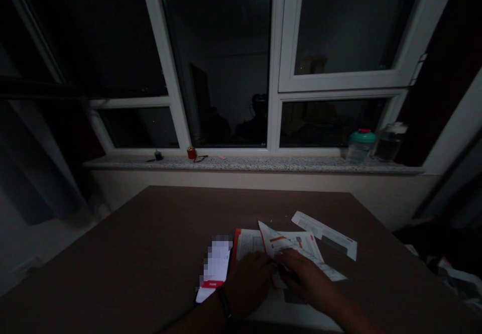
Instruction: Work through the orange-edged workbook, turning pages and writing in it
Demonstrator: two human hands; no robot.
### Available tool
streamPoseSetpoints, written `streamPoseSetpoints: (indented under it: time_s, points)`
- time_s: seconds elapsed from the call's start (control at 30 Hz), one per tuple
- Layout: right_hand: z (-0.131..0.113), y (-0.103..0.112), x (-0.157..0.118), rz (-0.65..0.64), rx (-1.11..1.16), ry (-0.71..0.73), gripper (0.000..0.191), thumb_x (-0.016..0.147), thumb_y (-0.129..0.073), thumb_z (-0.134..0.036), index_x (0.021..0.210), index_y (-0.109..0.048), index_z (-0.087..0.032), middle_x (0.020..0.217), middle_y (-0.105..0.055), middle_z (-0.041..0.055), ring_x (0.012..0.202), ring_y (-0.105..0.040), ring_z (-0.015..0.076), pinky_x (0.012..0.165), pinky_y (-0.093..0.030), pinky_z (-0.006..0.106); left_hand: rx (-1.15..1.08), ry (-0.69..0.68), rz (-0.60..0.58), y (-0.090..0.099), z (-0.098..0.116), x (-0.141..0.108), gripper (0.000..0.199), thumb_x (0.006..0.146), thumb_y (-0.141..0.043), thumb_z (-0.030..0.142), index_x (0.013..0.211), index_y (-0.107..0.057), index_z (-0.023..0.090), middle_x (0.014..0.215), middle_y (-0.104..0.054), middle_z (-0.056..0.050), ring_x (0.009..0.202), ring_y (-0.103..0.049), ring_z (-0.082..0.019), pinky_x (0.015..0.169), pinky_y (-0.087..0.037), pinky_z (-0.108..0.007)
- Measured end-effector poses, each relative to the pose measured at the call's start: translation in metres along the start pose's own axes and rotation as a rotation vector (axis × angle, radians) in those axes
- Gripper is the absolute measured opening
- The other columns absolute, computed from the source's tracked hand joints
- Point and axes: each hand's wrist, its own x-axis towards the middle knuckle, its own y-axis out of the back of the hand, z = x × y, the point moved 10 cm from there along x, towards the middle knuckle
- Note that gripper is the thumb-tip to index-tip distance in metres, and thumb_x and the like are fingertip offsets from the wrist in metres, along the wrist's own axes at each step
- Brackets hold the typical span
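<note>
Taking twelve o'clock as straight ahead toward the window, the scene ran from a dim grey curtain (37,163) at nine o'clock across a brown tabletop (113,253) to the papers near its front edge. On the speckled granite windowsill (244,164), a small black object (158,156) and a small red cylinder (192,153) stood at eleven o'clock. At nine o'clock from the hands lay a white rectangular item (215,268) with a red band, too pixelated to identify. Just right of it, a red-edged booklet (244,243) lay open at eleven o'clock from the left hand (248,284). That hand, wearing a dark wristband (225,303), rested palm down on the paper, its fingers lying close together rather than spread. The right hand (305,279) sat beside it, its fingers (289,259) pressed together over a folded printed sheet (280,238) with orange markings. Whether they pinched the sheet, I could not tell, since shadow hid the fingertips. A separate printed slip (326,234) lay at one o'clock, well clear of both hands. Higher on the sill, at one o'clock, stood a green-lidded plastic jar (361,145) and a clear bottle (389,140). A crumpled white bag (455,279) showed at three o'clock beyond the table.
</note>
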Motion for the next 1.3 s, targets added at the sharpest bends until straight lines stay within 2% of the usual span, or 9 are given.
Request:
streamPoseSetpoints:
  time_s: [0.1, 0.23, 0.47, 0.63, 1.07, 1.3]
  points:
    - [-0.0008, -0.0001, 0.0000, 0.005, 0.011, 0.006, 0.043, 0.078, -0.053, -0.008, 0.118, -0.060, -0.023, 0.117, -0.062, 0.0074, 0.109, -0.056, 0.0216, 0.096, -0.044, 0.033, 0.023, 0.001, -0.005, -0.0003, -0.0008, 0.0011, 0.023, 0.091, -0.051, 0.010, 0.112, -0.053, 0.020, 0.116, -0.059, -0.006, 0.108, -0.053, -0.024, 0.095, -0.041, -0.037]
    - [-0.0020, -0.0010, 0.0002, 0.003, 0.018, 0.004, 0.040, 0.079, -0.052, -0.008, 0.115, -0.060, -0.024, 0.112, -0.063, 0.0062, 0.106, -0.057, 0.0210, 0.093, -0.045, 0.032, 0.020, -0.006, -0.009, 0.0009, -0.0003, 0.0018, 0.026, 0.089, -0.054, 0.010, 0.113, -0.053, 0.020, 0.118, -0.058, -0.006, 0.109, -0.053, -0.024, 0.097, -0.040, -0.037]
    - [0.0008, -0.0036, -0.0001, 0.002, 0.006, 0.002, 0.041, 0.080, -0.053, -0.009, 0.118, -0.059, -0.024, 0.119, -0.061, 0.0071, 0.111, -0.055, 0.0219, 0.098, -0.042, 0.033, 0.010, 0.020, -0.029, 0.0018, 0.0002, 0.0012, 0.023, 0.092, -0.052, 0.012, 0.113, -0.054, 0.020, 0.116, -0.058, -0.005, 0.108, -0.052, -0.024, 0.093, -0.041, -0.037]
    - [0.0008, -0.0036, 0.0002, -0.002, 0.020, 0.002, 0.041, 0.080, -0.053, -0.009, 0.118, -0.059, -0.024, 0.118, -0.061, 0.0070, 0.111, -0.055, 0.0221, 0.099, -0.042, 0.034, -0.040, 0.070, -0.007, 0.0028, -0.0009, 0.0008, 0.035, 0.089, -0.059, 0.019, 0.122, -0.050, 0.022, 0.118, -0.057, -0.005, 0.110, -0.050, -0.025, 0.095, -0.040, -0.038]
    - [-0.0018, -0.0012, 0.0007, 0.018, 0.040, 0.019, 0.038, 0.080, -0.052, -0.008, 0.114, -0.059, -0.023, 0.113, -0.061, 0.0060, 0.107, -0.056, 0.0206, 0.095, -0.043, 0.031, -0.066, 0.069, 0.037, 0.0046, -0.0009, -0.0008, 0.039, 0.085, -0.061, 0.016, 0.121, -0.049, 0.022, 0.119, -0.056, -0.004, 0.108, -0.049, -0.025, 0.094, -0.039, -0.038]
    - [-0.0043, 0.0014, 0.0011, 0.018, 0.075, 0.002, 0.038, 0.081, -0.052, -0.009, 0.115, -0.060, -0.025, 0.113, -0.062, 0.0058, 0.105, -0.057, 0.0206, 0.093, -0.044, 0.031, -0.065, 0.068, 0.018, 0.0015, -0.0024, 0.0001, 0.032, 0.086, -0.058, 0.014, 0.116, -0.052, 0.022, 0.118, -0.056, -0.005, 0.109, -0.049, -0.026, 0.093, -0.039, -0.038]
